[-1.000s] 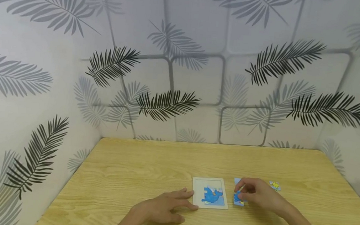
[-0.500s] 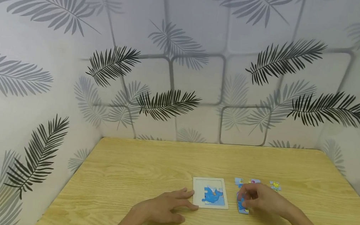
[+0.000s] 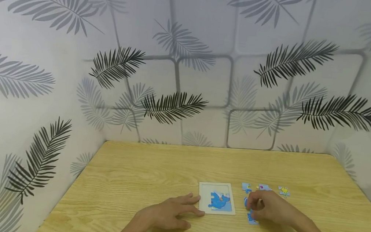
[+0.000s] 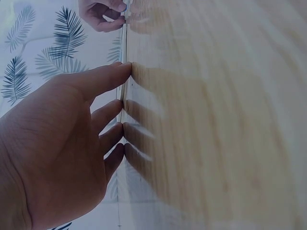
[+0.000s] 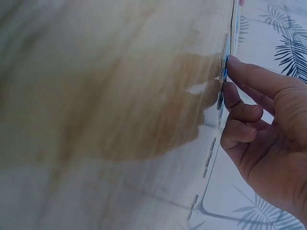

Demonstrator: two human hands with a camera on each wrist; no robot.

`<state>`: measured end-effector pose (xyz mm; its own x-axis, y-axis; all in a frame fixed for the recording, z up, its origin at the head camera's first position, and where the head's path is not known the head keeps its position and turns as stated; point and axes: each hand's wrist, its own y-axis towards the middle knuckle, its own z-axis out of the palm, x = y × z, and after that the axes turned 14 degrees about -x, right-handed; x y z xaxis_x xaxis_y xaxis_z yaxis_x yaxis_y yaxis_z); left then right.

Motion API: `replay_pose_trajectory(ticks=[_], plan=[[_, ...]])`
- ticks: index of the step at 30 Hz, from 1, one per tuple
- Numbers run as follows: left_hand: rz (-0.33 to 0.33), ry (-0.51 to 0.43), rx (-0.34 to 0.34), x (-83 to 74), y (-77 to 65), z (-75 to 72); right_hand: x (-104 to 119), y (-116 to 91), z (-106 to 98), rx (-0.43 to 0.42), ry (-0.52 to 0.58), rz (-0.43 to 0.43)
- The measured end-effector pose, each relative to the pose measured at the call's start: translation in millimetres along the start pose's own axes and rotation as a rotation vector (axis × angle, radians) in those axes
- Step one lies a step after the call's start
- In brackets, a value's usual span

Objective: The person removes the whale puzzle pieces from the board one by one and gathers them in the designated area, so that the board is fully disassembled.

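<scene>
A white square puzzle frame (image 3: 205, 195) lies on the table, partly filled with pieces that form a blue animal picture (image 3: 219, 202). My left hand (image 3: 173, 212) spreads its straight fingers flat, index and thumb side by the frame; the fingertips touch its left side and lower corner. In the left wrist view this left hand (image 4: 62, 139) rests its fingertips on the table edge-on. To the right of the frame, my right hand (image 3: 271, 208) pinches a blue puzzle piece (image 3: 252, 217) low over the table. The right wrist view has the thumb of my right hand (image 5: 268, 129) against a blue piece (image 5: 225, 60).
Another blue piece (image 3: 245, 201) lies partly under the right fingers. Farther back are a light blue piece (image 3: 246, 187), a piece with a pink spot (image 3: 264, 187) and a yellow sun piece (image 3: 283, 191). Leaf-patterned walls (image 3: 201, 128) border the wooden table (image 3: 154, 168).
My right hand has moved slightly right and nearer the table's front, drawing the blue puzzle piece along. Another blue piece now shows behind it. The left hand and the frame have stayed put.
</scene>
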<state>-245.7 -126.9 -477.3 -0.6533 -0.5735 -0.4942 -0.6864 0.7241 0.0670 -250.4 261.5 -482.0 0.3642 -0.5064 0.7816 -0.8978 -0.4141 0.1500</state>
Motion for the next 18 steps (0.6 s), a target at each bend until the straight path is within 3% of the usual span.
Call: replay_pose_trajectory(ticks=[9,18], plan=[[-0.01,0.008,-0.001,-1.3,0.3,-0.1,1.0,-0.6,0.0,-0.005,-0.028,-0.017],[-0.007,0.012,0.001,-1.5,0.4,-0.3,13.1,13.8,3.0,-0.091,-0.09,-0.179]])
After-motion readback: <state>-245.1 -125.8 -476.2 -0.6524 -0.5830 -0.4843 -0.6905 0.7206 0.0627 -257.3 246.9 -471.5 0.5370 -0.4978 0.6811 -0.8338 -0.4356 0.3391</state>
